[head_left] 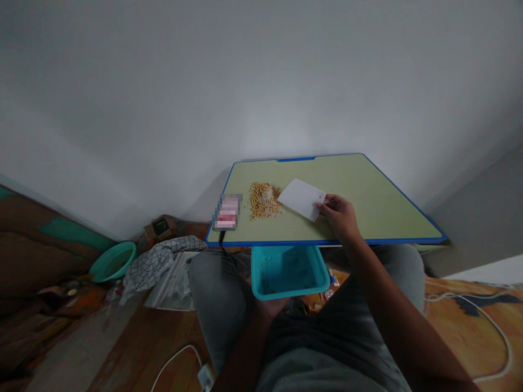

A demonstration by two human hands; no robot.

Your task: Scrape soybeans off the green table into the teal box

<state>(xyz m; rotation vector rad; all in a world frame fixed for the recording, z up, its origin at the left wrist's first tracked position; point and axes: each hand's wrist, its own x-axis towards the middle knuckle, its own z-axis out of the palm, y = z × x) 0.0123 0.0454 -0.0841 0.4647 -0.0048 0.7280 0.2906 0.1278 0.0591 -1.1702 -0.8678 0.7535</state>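
My right hand (339,215) pinches a corner of a flat white plastic sheet (300,197) with a small hole near that corner. The sheet is tilted over the table, its far left corner beside a spread of tan soybeans (258,207). Something whitish and see-through lies among the beans. Below the table's front edge, my left hand (272,306) supports a turquoise plastic basin (291,272) from underneath, its fingers mostly hidden. A few beans lie inside the basin.
The pale green table (351,190) has a blue rim and stands against a grey wall. A blurred-out flat item (227,211) with a dark strap lies at its left edge. On the floor are a green basin (114,261), a checked cloth (163,258) and white cables (498,337).
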